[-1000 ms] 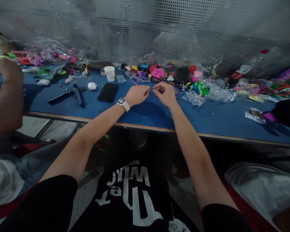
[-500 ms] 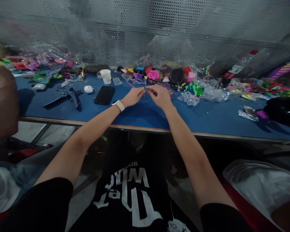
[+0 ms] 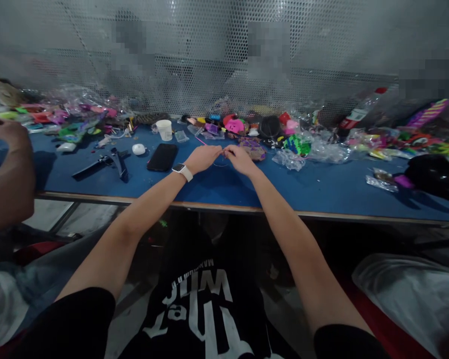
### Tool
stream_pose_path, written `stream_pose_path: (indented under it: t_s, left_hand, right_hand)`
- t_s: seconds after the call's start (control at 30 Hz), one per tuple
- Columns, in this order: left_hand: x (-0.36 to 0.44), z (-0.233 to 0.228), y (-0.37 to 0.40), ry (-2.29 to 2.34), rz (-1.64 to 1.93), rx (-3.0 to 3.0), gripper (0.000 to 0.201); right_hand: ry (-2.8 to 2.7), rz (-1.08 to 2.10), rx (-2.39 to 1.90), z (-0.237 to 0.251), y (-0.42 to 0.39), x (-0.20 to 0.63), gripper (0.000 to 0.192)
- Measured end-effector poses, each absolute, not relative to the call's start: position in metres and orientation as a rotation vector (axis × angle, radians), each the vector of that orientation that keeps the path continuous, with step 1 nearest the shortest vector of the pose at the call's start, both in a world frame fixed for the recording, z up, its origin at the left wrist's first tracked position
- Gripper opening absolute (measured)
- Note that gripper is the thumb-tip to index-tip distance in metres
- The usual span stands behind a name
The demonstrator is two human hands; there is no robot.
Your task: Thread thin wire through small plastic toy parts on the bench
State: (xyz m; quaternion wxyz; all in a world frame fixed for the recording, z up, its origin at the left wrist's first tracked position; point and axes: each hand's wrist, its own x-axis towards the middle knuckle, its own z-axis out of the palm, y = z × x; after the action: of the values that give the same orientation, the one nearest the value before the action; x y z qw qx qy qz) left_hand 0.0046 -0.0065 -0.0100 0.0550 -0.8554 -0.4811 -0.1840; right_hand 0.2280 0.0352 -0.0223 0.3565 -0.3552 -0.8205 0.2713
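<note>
Over the blue table, my left hand [image 3: 205, 158] and my right hand [image 3: 240, 158] meet fingertip to fingertip, both closed in a pinch. A thin pale cord [image 3: 220, 165] loops just below them and seems to run into both pinches; its ends are hidden by my fingers. A thin pink stick [image 3: 201, 141] shows just beyond my left hand, and I cannot tell whether that hand touches it. Right behind my right hand lies a brown and purple patterned piece [image 3: 253, 148].
Left of my hands are a black phone [image 3: 162, 157], a white earbud case [image 3: 138, 149], a paper cup [image 3: 164, 130] and a dark-handled tool [image 3: 116, 164]. Small toys and clear plastic bags [image 3: 327, 149] line the mesh wall. A co-worker's arm [image 3: 13, 164] rests at the left.
My fingertips have drawn together, and the upright thin piece above them no longer shows. The whole table sits slightly lower in view.
</note>
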Motion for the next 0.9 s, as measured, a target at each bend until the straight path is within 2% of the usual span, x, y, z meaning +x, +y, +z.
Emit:
stream_pose_path:
  t_s: [0.1,0.23,0.3,0.53,0.7,0.9]
  left_hand:
    - [0.005,-0.006,-0.011,-1.441,-0.521,-2.598,0.036]
    - [0.005,-0.005,-0.010,-1.421,-0.574,-2.646,0.034]
    - [0.005,-0.006,-0.008,-1.415,-0.588,-2.662,0.035]
    - [0.004,-0.011,-0.006,-1.363,-0.599,-2.654,0.032]
    - [0.004,-0.008,-0.010,-1.351,-0.556,-2.660,0.026]
    - [0.009,-0.007,-0.010,-1.309,-0.582,-2.684,0.031]
  right_hand:
    - [-2.089,0.936,-0.886,-0.021,0.034,0.232,0.025]
    - [-2.133,0.580,-0.778,-0.017,0.028,0.238,0.012]
    - [-2.185,0.418,-0.744,-0.016,0.026,0.241,0.012]
    - [-2.274,0.229,-0.820,-0.010,0.022,0.241,0.008]
    - [-2.109,0.456,-0.833,-0.002,0.010,0.239,0.042]
    - [-1.826,0.861,-0.940,0.002,0.005,0.229,0.078]
